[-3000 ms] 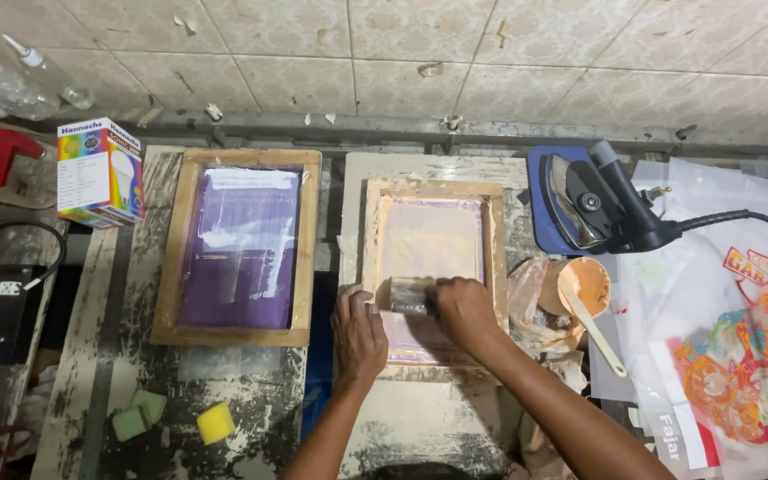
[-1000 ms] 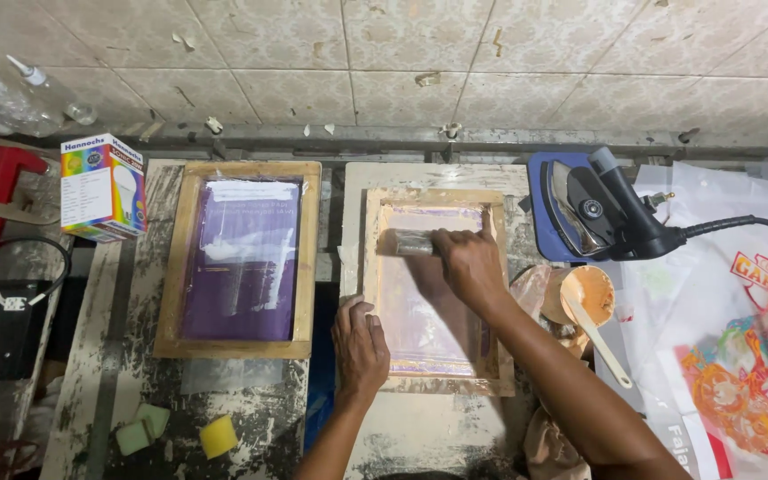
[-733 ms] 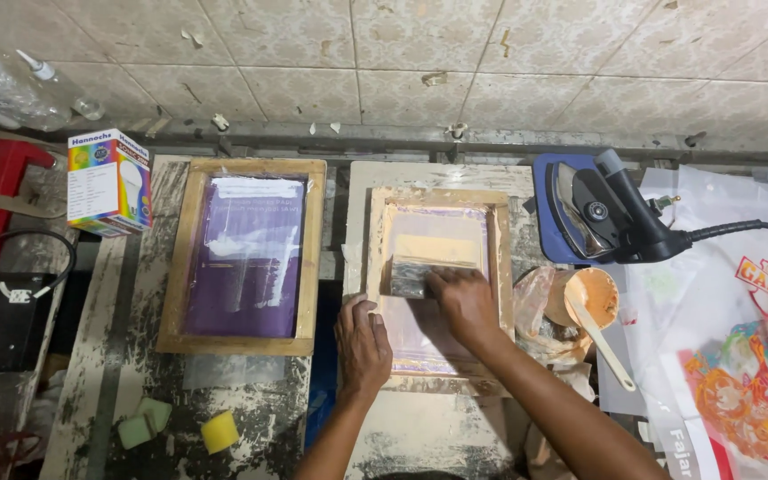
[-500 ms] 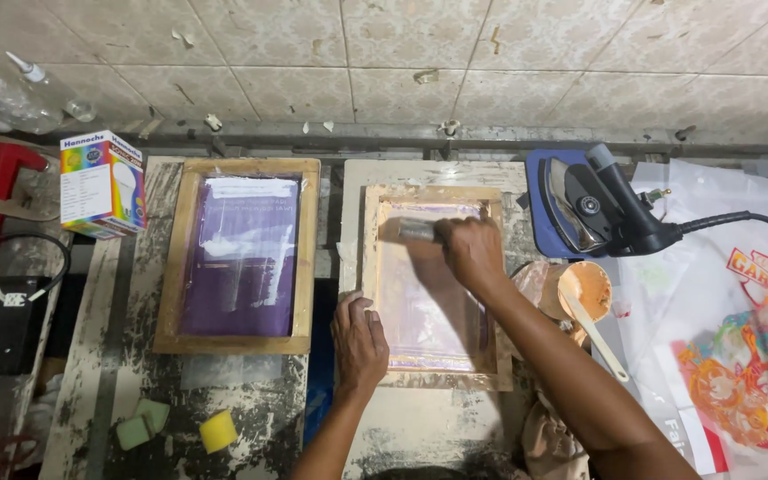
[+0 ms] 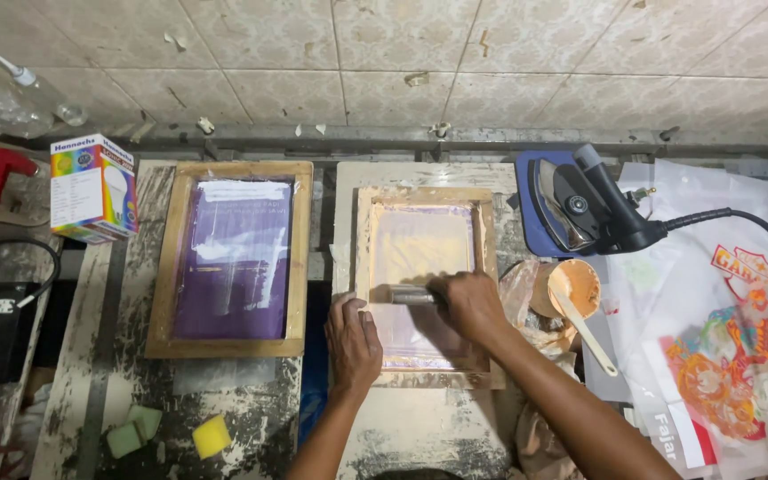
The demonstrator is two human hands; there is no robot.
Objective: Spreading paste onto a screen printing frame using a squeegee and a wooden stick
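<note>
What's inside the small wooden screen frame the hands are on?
Inside the small wooden frame, pale mesh shows, with the right hand gripping a squeegee on it. Whatever lies under the mesh is covered.

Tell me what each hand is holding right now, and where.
The right hand grips the squeegee at its right end, on the screen. The left hand holds nothing; it presses flat on the small wooden frame, at its left edge.

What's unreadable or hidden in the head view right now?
- Squeegee: right hand covers its right end; blade edge not visible.
- Screen frame: its lower left edge lies under the left hand.
- Printed bag: cut off by the right edge.
- Design on the mesh: too faint to make out.
</note>
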